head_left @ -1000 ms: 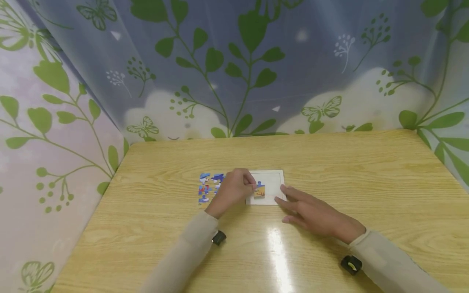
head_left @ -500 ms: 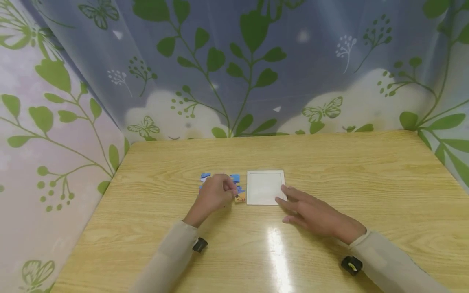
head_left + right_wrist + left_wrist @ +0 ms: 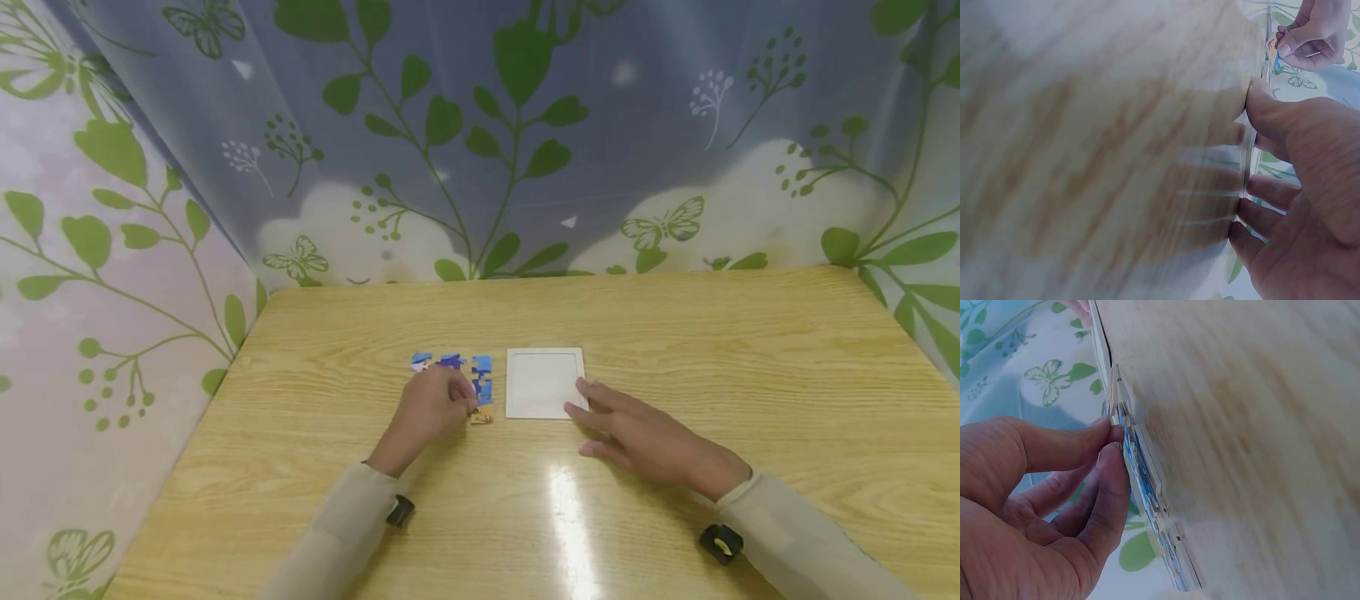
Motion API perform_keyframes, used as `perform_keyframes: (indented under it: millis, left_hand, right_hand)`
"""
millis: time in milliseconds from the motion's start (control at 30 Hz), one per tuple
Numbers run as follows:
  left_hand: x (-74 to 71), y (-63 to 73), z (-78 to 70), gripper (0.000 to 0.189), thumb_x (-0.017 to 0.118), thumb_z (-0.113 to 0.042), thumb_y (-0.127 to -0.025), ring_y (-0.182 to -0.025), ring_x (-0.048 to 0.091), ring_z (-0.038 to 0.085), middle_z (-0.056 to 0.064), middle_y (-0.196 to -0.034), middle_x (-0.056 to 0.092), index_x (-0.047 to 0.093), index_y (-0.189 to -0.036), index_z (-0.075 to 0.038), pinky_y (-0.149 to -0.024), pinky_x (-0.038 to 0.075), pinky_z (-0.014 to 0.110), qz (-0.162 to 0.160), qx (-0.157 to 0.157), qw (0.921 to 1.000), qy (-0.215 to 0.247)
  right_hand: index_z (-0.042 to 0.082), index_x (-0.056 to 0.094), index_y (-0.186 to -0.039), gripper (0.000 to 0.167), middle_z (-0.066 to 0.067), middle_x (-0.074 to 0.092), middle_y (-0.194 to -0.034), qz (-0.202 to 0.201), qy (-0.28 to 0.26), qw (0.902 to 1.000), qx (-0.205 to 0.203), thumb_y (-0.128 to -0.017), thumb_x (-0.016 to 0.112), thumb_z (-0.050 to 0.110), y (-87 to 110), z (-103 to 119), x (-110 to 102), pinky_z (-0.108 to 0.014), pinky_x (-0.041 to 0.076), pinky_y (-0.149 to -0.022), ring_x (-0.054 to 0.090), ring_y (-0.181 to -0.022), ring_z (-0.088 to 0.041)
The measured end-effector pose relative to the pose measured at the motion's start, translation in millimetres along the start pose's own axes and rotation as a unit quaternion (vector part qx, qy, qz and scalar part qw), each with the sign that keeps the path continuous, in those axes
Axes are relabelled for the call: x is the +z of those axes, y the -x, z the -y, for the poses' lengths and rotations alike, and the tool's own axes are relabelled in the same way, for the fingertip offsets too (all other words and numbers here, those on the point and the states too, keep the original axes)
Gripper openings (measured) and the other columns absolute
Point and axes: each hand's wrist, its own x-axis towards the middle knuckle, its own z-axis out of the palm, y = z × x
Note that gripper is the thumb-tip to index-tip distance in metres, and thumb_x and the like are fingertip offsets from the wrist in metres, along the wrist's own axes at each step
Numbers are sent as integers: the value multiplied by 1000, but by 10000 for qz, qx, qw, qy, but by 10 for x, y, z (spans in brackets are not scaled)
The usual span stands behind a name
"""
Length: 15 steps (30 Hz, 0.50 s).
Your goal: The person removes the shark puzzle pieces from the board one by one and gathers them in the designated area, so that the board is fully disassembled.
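Observation:
My left hand (image 3: 429, 410) pinches a yellow-orange jigsaw puzzle piece (image 3: 483, 415) between thumb and fingertips, at the lower right corner of a group of puzzle pieces (image 3: 482, 365). In the left wrist view this piece (image 3: 1115, 390) stands tilted at the end of the row of flat pieces (image 3: 1147, 469). Part of the group, printed mostly in blue, is hidden under the hand. To the right lies a white square puzzle tray (image 3: 543, 383) with nothing inside its rim. Fingertips of my right hand (image 3: 648, 437), spread and fairly straight, rest on the tray's right edge.
The wooden table (image 3: 675, 333) carries the tray and pieces near its middle. A patterned curtain (image 3: 480, 167) hangs along its back edge, and another patterned cloth (image 3: 112, 292) runs down the left side. A dark wrist device (image 3: 722, 543) sits at the right cuff.
My left hand has carried the yellow-orange piece left from over the tray to the lower right corner of the piece group. The right hand has kept its place at the tray.

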Motion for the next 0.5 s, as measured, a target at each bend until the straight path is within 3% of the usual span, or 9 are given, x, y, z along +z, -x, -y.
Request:
perform_keyframes:
  millis: [500]
  left_hand:
    - [13,5,77,14,81,-4,-81,-62,55,10,-6,-66,64,73,-73,-11,-63,47,32,-172,305,9988,-348]
  right_hand:
    - [-1,50,-145,56,-30,31,-157,8,-39,10000,-11,-99,66,26,-30,-9,30,-55,32,-113,32,-145,-45]
